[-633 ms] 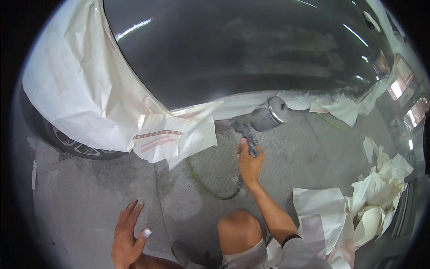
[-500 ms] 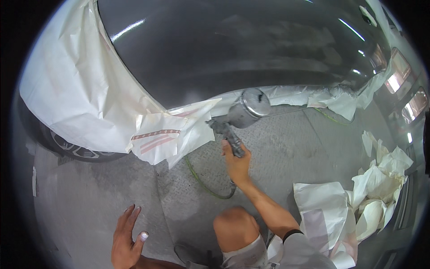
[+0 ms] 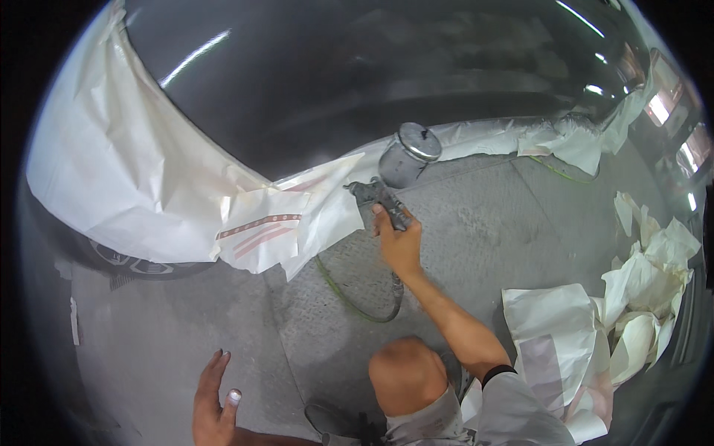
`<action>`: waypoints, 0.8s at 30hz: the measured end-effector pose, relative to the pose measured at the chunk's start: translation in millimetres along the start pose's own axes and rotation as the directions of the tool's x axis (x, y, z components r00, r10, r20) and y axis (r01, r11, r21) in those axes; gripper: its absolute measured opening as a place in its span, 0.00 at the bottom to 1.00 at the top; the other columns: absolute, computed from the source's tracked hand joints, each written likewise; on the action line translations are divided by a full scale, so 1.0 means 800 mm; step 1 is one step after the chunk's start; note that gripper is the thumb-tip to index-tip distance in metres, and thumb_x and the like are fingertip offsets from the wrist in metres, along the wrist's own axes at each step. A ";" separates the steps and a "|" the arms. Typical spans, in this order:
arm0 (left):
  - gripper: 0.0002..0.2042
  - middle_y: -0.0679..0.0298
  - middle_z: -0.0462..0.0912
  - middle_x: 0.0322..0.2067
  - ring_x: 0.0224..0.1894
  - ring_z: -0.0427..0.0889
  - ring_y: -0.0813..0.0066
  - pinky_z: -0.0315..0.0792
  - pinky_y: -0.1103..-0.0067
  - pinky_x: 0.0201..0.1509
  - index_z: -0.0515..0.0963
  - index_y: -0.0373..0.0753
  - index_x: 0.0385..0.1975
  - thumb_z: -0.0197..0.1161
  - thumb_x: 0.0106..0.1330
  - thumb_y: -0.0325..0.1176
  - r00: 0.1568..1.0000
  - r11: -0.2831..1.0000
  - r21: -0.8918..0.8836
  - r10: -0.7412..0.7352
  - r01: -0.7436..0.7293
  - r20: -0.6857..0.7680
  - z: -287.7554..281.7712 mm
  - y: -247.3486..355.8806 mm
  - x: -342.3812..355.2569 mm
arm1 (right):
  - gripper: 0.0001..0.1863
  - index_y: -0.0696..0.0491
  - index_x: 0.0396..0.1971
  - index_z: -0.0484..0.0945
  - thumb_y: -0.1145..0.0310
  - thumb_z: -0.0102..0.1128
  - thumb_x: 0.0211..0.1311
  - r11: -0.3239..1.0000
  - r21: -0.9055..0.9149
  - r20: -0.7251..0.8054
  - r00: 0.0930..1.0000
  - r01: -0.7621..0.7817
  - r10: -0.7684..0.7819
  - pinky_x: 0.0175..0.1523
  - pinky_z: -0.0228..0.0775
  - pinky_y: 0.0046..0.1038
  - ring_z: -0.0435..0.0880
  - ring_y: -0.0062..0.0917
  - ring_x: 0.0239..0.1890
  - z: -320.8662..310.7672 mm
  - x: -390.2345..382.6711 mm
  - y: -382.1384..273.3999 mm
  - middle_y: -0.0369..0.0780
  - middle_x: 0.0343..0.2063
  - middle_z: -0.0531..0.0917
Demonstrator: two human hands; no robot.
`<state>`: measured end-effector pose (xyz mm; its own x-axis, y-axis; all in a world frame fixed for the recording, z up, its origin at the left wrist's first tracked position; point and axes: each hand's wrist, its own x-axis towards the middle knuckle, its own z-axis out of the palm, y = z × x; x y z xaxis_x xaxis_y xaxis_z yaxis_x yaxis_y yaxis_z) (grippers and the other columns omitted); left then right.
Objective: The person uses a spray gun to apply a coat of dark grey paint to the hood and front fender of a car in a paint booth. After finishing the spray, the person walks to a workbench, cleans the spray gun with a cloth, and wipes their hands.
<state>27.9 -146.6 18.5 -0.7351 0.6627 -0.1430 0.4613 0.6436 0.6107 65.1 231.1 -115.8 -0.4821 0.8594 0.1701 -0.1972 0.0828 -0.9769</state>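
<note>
My right hand (image 3: 398,241) grips a grey spray gun (image 3: 383,197) with a metal cup (image 3: 407,157) on top, its nozzle pointing at the lower edge of a dark grey car body panel (image 3: 357,82). White masking paper (image 3: 149,178) covers the wheel area to the left of the nozzle. A green air hose (image 3: 349,297) loops from the gun down across the floor. My left hand (image 3: 214,401) hovers low at the bottom left, fingers apart, holding nothing. My bare knee (image 3: 405,375) is bent below the gun.
A tyre (image 3: 141,262) shows under the masking paper. Crumpled masking paper (image 3: 647,290) lies piled on the floor at right, with a flat sheet (image 3: 550,334) near my elbow. More paper (image 3: 565,137) lines the panel's lower edge. The floor is grey textured metal plate (image 3: 491,223).
My right hand has swept the spray gun leftward along the panel's lower edge, toward the masked wheel area. My left hand stays low and open.
</note>
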 end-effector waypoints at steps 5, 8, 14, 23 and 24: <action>0.30 0.48 0.68 0.59 0.64 0.64 0.54 0.56 0.65 0.67 0.67 0.35 0.60 0.50 0.67 0.54 0.994 0.997 -0.001 -0.079 0.079 -0.079 0.008 0.004 0.012 | 0.14 0.58 0.30 0.76 0.60 0.61 0.62 0.997 0.051 -0.159 0.986 0.058 -0.049 0.16 0.61 0.15 0.75 0.13 0.19 -0.057 0.028 0.008 0.36 0.19 0.78; 0.27 0.51 0.64 0.63 0.67 0.60 0.60 0.53 0.70 0.69 0.62 0.34 0.63 0.43 0.72 0.49 0.998 0.997 -0.039 -0.062 0.061 -0.018 0.005 0.007 0.023 | 0.15 0.58 0.31 0.76 0.59 0.61 0.62 0.996 0.082 -0.265 0.964 0.045 -0.022 0.16 0.61 0.15 0.75 0.13 0.18 -0.106 0.044 0.006 0.35 0.19 0.78; 0.32 0.51 0.63 0.64 0.66 0.60 0.59 0.52 0.69 0.69 0.60 0.34 0.64 0.38 0.71 0.56 0.953 0.954 0.012 -0.300 0.301 -0.037 0.001 -0.042 0.002 | 0.16 0.57 0.29 0.76 0.58 0.61 0.62 0.986 0.148 -0.393 0.919 0.071 -0.007 0.17 0.61 0.15 0.74 0.11 0.18 -0.201 0.093 0.003 0.34 0.18 0.77; 0.40 0.51 0.63 0.63 0.64 0.63 0.60 0.56 0.68 0.67 0.55 0.37 0.67 0.29 0.66 0.65 0.803 0.793 -0.130 -0.587 0.596 0.103 0.029 -0.037 -0.014 | 0.18 0.55 0.23 0.75 0.55 0.63 0.60 0.975 0.124 -0.569 0.818 0.185 -0.083 0.17 0.60 0.15 0.71 0.11 0.15 -0.348 0.176 0.026 0.32 0.15 0.75; 0.40 0.51 0.63 0.63 0.64 0.63 0.60 0.57 0.68 0.67 0.54 0.38 0.67 0.28 0.66 0.66 0.793 0.780 -0.141 -0.599 0.610 0.113 0.035 -0.027 -0.012 | 0.18 0.55 0.23 0.74 0.55 0.63 0.59 0.968 0.146 -0.596 0.799 0.204 -0.078 0.17 0.60 0.16 0.71 0.11 0.15 -0.364 0.185 0.027 0.32 0.14 0.75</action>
<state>38.6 -156.2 -15.3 -0.8028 0.1830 -0.5674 -0.1585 0.8520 0.4990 238.1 506.9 -149.2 0.1392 0.9811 0.1347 -0.4139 0.1812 -0.8921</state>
